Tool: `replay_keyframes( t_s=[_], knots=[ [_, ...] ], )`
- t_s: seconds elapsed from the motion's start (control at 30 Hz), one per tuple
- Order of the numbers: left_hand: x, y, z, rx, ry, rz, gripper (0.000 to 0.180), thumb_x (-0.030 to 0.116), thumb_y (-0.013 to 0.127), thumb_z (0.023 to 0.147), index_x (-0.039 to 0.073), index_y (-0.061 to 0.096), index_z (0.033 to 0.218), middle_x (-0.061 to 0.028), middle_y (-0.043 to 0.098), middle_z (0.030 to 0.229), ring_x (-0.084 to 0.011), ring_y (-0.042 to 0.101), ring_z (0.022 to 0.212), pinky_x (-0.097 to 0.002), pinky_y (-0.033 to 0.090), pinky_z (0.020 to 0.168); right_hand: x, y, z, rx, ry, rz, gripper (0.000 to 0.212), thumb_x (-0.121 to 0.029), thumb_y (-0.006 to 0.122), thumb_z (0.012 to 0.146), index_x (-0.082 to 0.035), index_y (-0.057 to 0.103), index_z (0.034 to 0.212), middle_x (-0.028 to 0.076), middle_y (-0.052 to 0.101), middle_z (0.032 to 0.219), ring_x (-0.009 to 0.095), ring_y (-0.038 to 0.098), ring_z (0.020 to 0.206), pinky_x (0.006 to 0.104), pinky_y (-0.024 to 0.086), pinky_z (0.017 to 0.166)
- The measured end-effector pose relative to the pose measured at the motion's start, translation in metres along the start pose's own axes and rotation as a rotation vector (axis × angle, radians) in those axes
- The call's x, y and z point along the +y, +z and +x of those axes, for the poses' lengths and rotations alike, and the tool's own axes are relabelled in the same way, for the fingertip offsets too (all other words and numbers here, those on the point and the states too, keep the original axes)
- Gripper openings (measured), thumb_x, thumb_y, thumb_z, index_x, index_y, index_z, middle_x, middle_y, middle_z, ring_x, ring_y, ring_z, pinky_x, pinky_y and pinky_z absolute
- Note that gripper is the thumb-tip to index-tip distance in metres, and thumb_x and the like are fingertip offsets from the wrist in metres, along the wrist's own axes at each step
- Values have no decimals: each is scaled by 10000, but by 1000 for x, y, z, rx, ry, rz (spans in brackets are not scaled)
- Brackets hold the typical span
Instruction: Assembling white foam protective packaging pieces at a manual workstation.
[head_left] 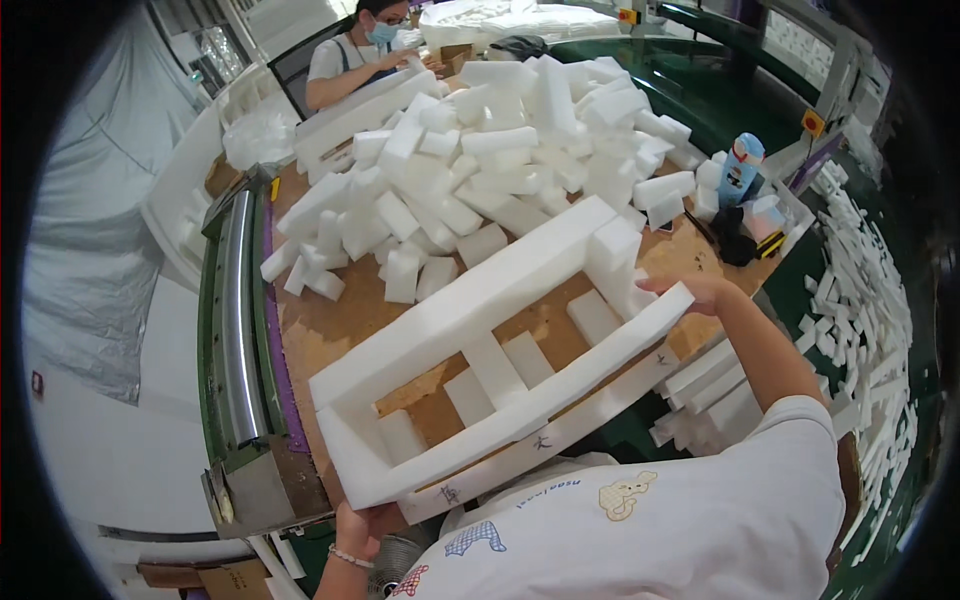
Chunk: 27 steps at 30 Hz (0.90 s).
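A long white foam frame with a crossbar in its middle lies slanted in front of me. Small foam blocks show inside its openings, over the brown table board. My right hand is closed around the right end of its near side, which bows slightly. At the near left corner, my left hand grips from below, its fingers partly hidden under the foam. Between the frame and my body runs a white strip with dark handwritten marks.
Loose foam blocks form a big heap beyond the frame. Across the table a masked person handles another foam piece. A metal roller borders the left side. At right stand a blue bottle and scattered foam offcuts.
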<state>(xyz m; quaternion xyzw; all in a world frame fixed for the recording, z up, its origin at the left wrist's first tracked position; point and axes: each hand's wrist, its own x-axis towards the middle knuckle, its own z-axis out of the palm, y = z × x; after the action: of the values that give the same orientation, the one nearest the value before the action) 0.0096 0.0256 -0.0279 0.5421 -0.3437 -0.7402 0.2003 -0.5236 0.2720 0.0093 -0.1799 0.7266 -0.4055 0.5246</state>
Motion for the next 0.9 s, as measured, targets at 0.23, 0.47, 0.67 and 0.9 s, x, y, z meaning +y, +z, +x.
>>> replay_keyframes(
  t_s=[0.23, 0.47, 0.67, 0.9],
  knots=[
    [3, -18, 11, -333, -159, -391, 375, 299, 437, 989, 51, 532, 1253, -87, 628, 1137, -237, 600, 1053, -382, 515, 854, 14, -16, 5, -100, -72, 100, 461, -380, 611, 924, -30, 596, 1222, 89, 676, 1123, 192, 664, 987, 407, 556, 798],
    [67, 13, 3, -561, 585, -202, 433, 290, 440, 987, 58, 472, 1352, -96, 560, 1301, -252, 532, 1189, -426, 392, 1047, 150, -84, 7, -22, -670, 292, 386, -294, 626, 895, -65, 617, 1205, 86, 665, 1158, 223, 633, 1071, 405, 502, 928],
    [217, 222, -11, -990, 831, -337, 540, 296, 399, 1012, 77, 283, 1491, -151, 459, 1416, -238, 505, 1242, -425, 372, 1085, 124, -49, -63, 260, -920, 1072, 483, -446, 574, 910, -106, 575, 1252, 57, 608, 1265, 221, 604, 1115, 403, 489, 950],
    [119, 301, 27, -1316, 621, 41, 454, 175, 594, 918, -44, 478, 1299, -182, 562, 1261, -309, 614, 1077, -469, 473, 969, 45, -99, -115, 888, -1118, 978, 373, -294, 485, 993, -117, 502, 1321, 68, 597, 1250, 214, 592, 1112, 371, 510, 909]
  ],
)
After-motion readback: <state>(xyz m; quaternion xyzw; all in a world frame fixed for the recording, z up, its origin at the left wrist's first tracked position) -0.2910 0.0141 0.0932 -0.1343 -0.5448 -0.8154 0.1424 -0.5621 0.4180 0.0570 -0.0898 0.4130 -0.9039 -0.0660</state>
